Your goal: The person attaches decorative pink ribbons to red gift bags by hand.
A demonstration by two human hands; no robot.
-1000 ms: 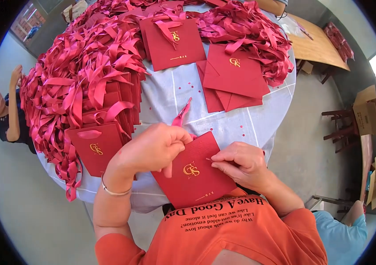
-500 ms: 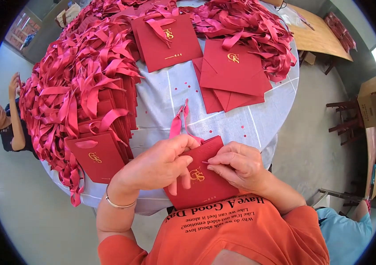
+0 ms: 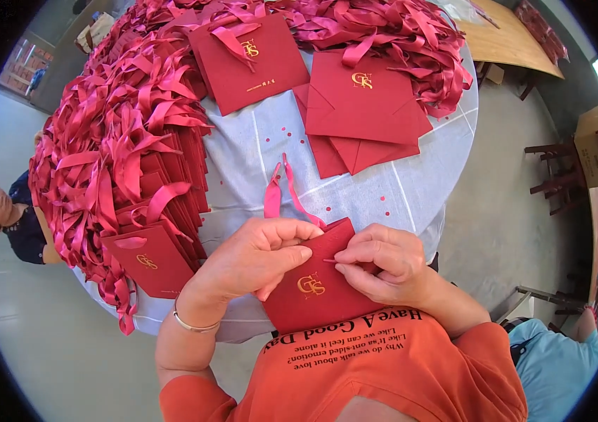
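Flat dark-red paper gift bag point(image 3: 316, 292) at the tabletop's point(image 3: 383, 190) near edge: left hand point(image 3: 260, 257) and right hand point(image 3: 383, 264) pinch its top, pink ribbon point(image 3: 278, 193) partly threaded; finished beribboned bags point(image 3: 123, 162) lie left of it.

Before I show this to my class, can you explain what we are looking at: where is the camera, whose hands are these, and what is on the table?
The camera sits on a person's head and looks down through a fisheye lens, so edges bend. The left hand and right hand are that person's own. Both grip a flat dark red paper bag with a gold emblem; a pink ribbon runs from its top edge. On the round table with its pale cloth lie more flat red bags and a big heap of ribboned bags. Another person sits at the left.
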